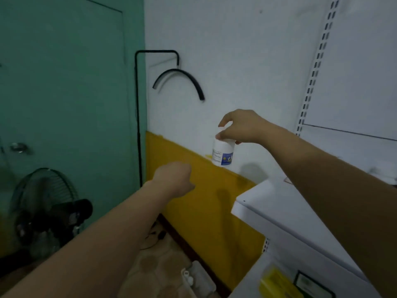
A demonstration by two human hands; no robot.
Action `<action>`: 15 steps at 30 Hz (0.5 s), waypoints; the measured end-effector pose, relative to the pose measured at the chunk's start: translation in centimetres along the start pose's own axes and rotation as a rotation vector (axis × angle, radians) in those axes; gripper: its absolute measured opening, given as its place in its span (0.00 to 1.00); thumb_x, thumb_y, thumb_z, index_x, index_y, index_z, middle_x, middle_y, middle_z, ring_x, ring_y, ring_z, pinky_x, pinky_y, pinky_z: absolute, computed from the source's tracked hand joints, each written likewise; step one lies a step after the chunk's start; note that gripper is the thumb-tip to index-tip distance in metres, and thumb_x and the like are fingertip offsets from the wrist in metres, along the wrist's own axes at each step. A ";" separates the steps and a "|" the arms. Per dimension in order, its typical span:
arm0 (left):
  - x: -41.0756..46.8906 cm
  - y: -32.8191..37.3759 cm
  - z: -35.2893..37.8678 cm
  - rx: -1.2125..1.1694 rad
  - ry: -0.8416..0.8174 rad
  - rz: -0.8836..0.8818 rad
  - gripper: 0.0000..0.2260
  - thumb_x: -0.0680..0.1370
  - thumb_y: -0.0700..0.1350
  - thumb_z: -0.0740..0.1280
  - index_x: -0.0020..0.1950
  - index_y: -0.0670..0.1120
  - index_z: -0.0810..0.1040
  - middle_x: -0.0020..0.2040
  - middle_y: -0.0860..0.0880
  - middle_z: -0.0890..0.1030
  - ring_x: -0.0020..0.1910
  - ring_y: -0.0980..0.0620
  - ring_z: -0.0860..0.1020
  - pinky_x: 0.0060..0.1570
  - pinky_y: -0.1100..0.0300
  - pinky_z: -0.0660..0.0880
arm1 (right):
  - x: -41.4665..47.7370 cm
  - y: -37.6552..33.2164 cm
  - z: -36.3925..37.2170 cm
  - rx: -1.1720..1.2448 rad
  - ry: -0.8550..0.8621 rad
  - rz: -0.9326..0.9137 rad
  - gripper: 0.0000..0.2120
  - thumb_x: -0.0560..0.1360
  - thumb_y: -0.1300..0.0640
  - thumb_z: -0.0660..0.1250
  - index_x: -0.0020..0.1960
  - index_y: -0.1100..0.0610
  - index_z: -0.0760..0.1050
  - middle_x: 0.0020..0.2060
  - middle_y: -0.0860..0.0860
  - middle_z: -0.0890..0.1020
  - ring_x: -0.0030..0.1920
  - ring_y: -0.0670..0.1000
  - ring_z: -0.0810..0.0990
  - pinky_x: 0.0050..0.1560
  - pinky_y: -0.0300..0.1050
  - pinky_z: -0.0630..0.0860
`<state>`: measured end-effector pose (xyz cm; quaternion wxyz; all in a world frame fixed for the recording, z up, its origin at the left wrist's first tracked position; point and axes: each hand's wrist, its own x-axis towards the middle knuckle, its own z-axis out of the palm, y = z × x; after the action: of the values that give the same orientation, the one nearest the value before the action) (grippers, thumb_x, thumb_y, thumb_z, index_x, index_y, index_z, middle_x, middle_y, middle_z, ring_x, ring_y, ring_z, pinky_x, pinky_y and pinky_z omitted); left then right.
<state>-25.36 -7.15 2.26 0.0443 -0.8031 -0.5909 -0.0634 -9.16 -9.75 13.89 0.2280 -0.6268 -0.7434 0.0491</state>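
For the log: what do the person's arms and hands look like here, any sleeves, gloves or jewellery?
The left forearm and right forearm are bare to the frame's edge; no sleeve shows. The left hand and right hand wear no glove, watch or bracelet. No ring shows, though the blur could hide a thin one.

**Single head-worn wide-angle view, facing forward and slightly down into a room corner.**

The camera sits at the person's head, close in. Both forearms run up from the bottom edge, with the left hand point(174, 179) and right hand point(242, 127) near mid-frame and the white bottle point(223, 153) at centre. The white wall point(236, 50) lies ahead, the green door point(64, 82) left, the white cabinet point(279, 211) lower right and the floor fan point(43, 190) lower left. Straight lines bow towards the edges.
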 end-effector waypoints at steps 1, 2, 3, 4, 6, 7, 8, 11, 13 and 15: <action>0.4 -1.6 0.7 0.002 -0.014 -0.026 0.15 0.78 0.54 0.62 0.57 0.44 0.72 0.53 0.46 0.76 0.50 0.46 0.75 0.48 0.52 0.76 | 1.3 -0.9 1.3 0.014 -0.019 -0.022 0.19 0.74 0.53 0.69 0.63 0.57 0.75 0.54 0.53 0.76 0.48 0.53 0.79 0.50 0.45 0.79; 0.9 -3.2 1.5 0.000 -0.025 -0.050 0.15 0.78 0.54 0.62 0.57 0.44 0.72 0.52 0.46 0.76 0.50 0.46 0.75 0.47 0.52 0.76 | 2.7 -1.6 2.7 0.020 -0.039 -0.044 0.19 0.74 0.53 0.69 0.63 0.58 0.75 0.54 0.53 0.77 0.49 0.53 0.79 0.50 0.46 0.80; 1.5 -4.6 2.2 -0.005 -0.037 -0.073 0.15 0.78 0.53 0.62 0.57 0.44 0.72 0.52 0.46 0.76 0.50 0.46 0.76 0.45 0.54 0.75 | 4.2 -2.3 4.1 0.022 -0.059 -0.066 0.19 0.74 0.54 0.69 0.63 0.58 0.75 0.56 0.53 0.77 0.51 0.54 0.80 0.51 0.47 0.80; 2.3 -6.0 2.9 -0.008 -0.048 -0.095 0.14 0.78 0.53 0.62 0.56 0.44 0.72 0.51 0.46 0.75 0.49 0.47 0.76 0.44 0.54 0.74 | 5.7 -3.0 5.5 0.026 -0.078 -0.086 0.18 0.74 0.54 0.69 0.63 0.58 0.75 0.57 0.54 0.77 0.52 0.54 0.80 0.52 0.48 0.80; 4.0 -8.7 4.3 -0.008 -0.063 -0.134 0.14 0.77 0.53 0.62 0.56 0.44 0.72 0.50 0.46 0.75 0.49 0.47 0.76 0.43 0.55 0.73 | 9.0 -4.0 8.1 0.037 -0.111 -0.126 0.18 0.74 0.54 0.69 0.62 0.59 0.76 0.59 0.55 0.77 0.54 0.54 0.79 0.52 0.48 0.80; 5.0 -10.0 5.0 -0.007 -0.068 -0.151 0.14 0.77 0.53 0.62 0.56 0.44 0.72 0.51 0.46 0.75 0.50 0.46 0.76 0.44 0.54 0.73 | 10.6 -4.4 9.4 0.037 -0.125 -0.144 0.18 0.74 0.54 0.69 0.62 0.59 0.76 0.60 0.55 0.77 0.55 0.54 0.78 0.53 0.49 0.79; 6.1 -11.3 5.7 -0.006 -0.073 -0.172 0.15 0.77 0.54 0.62 0.57 0.44 0.72 0.52 0.46 0.76 0.51 0.46 0.76 0.44 0.54 0.74 | 12.3 -4.7 10.7 0.037 -0.136 -0.160 0.19 0.74 0.54 0.69 0.63 0.59 0.75 0.60 0.55 0.76 0.56 0.55 0.78 0.54 0.49 0.79; 9.7 -14.7 7.8 -0.028 -0.091 -0.238 0.15 0.78 0.53 0.62 0.58 0.44 0.72 0.56 0.46 0.76 0.54 0.45 0.75 0.46 0.54 0.72 | 17.4 -4.9 14.0 0.037 -0.168 -0.191 0.18 0.75 0.54 0.68 0.63 0.59 0.75 0.61 0.56 0.76 0.58 0.55 0.76 0.55 0.46 0.77; 12.1 -16.5 8.8 -0.043 -0.114 -0.261 0.15 0.77 0.52 0.61 0.58 0.44 0.73 0.57 0.45 0.76 0.56 0.45 0.75 0.45 0.55 0.70 | 20.7 -4.7 15.9 0.021 -0.202 -0.193 0.17 0.75 0.54 0.67 0.62 0.60 0.76 0.60 0.57 0.77 0.58 0.55 0.76 0.53 0.46 0.76; 14.6 -17.9 9.8 -0.043 -0.128 -0.278 0.15 0.77 0.52 0.62 0.58 0.44 0.72 0.57 0.45 0.75 0.56 0.45 0.75 0.45 0.56 0.70 | 24.1 -4.2 18.1 -0.005 -0.224 -0.187 0.16 0.75 0.55 0.66 0.61 0.62 0.76 0.59 0.58 0.78 0.57 0.55 0.76 0.51 0.45 0.76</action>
<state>-37.66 13.39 -5.19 -0.0198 -0.7165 -0.6966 -0.0300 -22.92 16.22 5.94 0.1456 -0.5461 -0.8194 0.0957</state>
